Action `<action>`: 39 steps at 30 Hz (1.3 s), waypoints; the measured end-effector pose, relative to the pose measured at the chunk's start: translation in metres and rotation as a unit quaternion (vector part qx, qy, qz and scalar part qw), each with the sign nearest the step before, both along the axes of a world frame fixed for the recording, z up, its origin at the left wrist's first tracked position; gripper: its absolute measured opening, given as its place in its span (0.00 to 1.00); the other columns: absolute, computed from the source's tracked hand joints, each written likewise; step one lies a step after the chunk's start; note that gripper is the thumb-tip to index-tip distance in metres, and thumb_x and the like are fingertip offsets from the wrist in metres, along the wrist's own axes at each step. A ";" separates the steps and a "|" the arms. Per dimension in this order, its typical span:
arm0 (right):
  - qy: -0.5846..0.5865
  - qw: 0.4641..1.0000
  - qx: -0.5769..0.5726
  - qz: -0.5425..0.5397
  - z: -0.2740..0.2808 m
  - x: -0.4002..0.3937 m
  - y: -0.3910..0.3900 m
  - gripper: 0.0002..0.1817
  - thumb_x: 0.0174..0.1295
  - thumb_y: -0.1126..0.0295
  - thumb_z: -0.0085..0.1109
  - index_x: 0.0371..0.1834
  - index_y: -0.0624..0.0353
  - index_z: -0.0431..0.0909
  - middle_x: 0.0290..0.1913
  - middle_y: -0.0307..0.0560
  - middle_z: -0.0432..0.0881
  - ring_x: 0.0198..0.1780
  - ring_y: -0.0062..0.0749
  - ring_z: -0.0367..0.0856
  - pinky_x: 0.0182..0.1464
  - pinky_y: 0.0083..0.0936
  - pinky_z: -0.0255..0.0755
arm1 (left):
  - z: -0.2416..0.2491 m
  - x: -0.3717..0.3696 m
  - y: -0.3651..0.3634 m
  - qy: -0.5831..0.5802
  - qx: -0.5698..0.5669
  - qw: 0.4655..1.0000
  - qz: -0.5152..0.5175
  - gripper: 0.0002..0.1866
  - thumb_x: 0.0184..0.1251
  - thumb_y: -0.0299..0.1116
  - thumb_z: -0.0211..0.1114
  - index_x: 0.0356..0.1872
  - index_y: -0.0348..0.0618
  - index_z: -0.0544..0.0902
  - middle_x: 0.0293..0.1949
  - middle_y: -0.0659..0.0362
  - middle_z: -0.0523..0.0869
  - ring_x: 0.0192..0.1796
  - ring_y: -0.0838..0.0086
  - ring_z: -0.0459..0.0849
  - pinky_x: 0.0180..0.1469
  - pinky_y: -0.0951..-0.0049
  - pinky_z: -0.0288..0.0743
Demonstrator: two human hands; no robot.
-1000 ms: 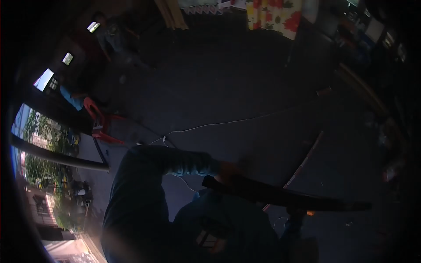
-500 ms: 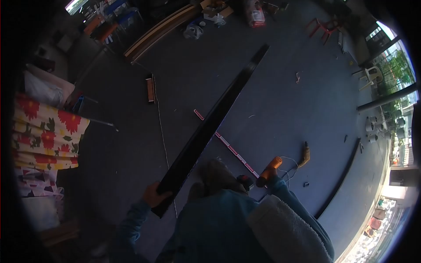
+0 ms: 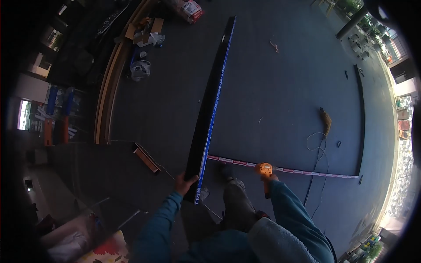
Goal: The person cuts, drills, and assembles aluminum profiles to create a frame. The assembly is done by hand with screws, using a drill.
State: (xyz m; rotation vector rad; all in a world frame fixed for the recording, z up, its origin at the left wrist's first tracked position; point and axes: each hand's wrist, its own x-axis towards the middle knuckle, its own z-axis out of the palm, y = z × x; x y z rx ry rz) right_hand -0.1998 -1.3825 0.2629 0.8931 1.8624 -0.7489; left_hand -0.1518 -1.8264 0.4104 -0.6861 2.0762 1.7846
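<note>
My left hand is closed around the near end of a long black bar. Blue film with white lettering runs along the bar's right edge, and its far end points away from me. In my right hand is an orange cordless drill, held low above the floor. Beneath it, a long strip with red and white markings lies across the floor, from beside the bar toward the right. My shoes and legs show between the two hands.
A corded yellow-brown tool lies at right, its cable looping toward me. Beyond it is a long dark bar. At left are brown lengths, a cardboard box, a plastic bag and a reddish-brown block.
My view has turned to the right and forward. The black bar has swung more upright in view, showing its blue lettered edge. The drill stays in my right hand, now above the red-and-white strip.
</note>
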 end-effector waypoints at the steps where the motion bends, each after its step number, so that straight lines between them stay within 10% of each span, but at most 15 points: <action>1: 0.035 0.995 0.022 0.085 -0.002 -0.003 -0.022 0.36 0.47 0.48 0.69 0.54 0.63 0.76 0.46 0.54 0.82 0.52 0.47 0.81 0.57 0.38 0.75 | -0.022 -0.018 -0.016 0.016 -0.009 1.000 -0.007 0.25 0.58 0.49 0.74 0.45 0.36 0.83 0.37 0.58 0.86 0.39 0.75 0.84 0.44 0.72 0.77; 3: 0.076 0.979 0.071 0.178 -0.025 -0.012 -0.067 0.41 0.43 0.48 0.70 0.58 0.62 0.72 0.58 0.60 0.76 0.60 0.50 0.76 0.62 0.40 0.71 | -0.068 -0.062 -0.034 0.001 0.019 1.000 -0.009 0.26 0.56 0.50 0.75 0.44 0.36 0.83 0.37 0.58 0.86 0.38 0.74 0.84 0.43 0.73 0.77; 11: 0.164 0.927 0.084 0.325 -0.183 -0.113 -0.201 0.30 0.49 0.57 0.72 0.53 0.59 0.74 0.53 0.54 0.73 0.56 0.50 0.77 0.59 0.40 0.74 | -0.307 -0.186 -0.088 -0.005 0.037 0.999 -0.001 0.29 0.51 0.52 0.77 0.40 0.34 0.82 0.35 0.56 0.87 0.34 0.72 0.86 0.42 0.73 0.80; 16: 0.173 0.917 0.067 0.352 -0.325 -0.165 -0.237 0.29 0.50 0.62 0.71 0.56 0.59 0.74 0.54 0.52 0.72 0.59 0.48 0.75 0.60 0.38 0.73 | -0.488 -0.219 -0.120 -0.027 -0.146 0.983 -0.107 0.60 0.39 0.60 0.80 0.67 0.27 0.62 0.61 0.38 0.73 0.63 0.52 0.75 0.68 0.62 0.67; 22: 0.236 0.920 0.076 0.305 -0.430 -0.175 -0.239 0.32 0.49 0.63 0.72 0.58 0.57 0.72 0.54 0.52 0.71 0.59 0.48 0.74 0.62 0.38 0.72 | -0.589 -0.213 -0.108 -0.065 -0.238 0.963 -0.103 0.69 0.35 0.63 0.80 0.71 0.26 0.51 0.71 0.35 0.58 0.73 0.48 0.60 0.74 0.61 0.55; 33: 0.404 0.893 0.183 0.072 -0.431 -0.121 -0.246 0.20 0.51 0.71 0.63 0.49 0.60 0.74 0.49 0.56 0.72 0.54 0.52 0.72 0.59 0.43 0.68 | -0.601 -0.218 -0.049 -0.143 -0.406 0.887 -0.167 0.56 0.43 0.58 0.78 0.66 0.33 0.60 0.65 0.41 0.66 0.69 0.52 0.68 0.68 0.59 0.68; 39: 0.408 0.878 0.171 0.185 -0.427 -0.073 -0.259 0.21 0.49 0.72 0.60 0.50 0.58 0.76 0.54 0.56 0.71 0.60 0.53 0.69 0.65 0.42 0.64 | -0.580 -0.237 -0.023 -0.290 -0.401 0.843 -0.211 0.53 0.46 0.45 0.80 0.68 0.41 0.52 0.64 0.43 0.65 0.63 0.53 0.75 0.65 0.58 0.74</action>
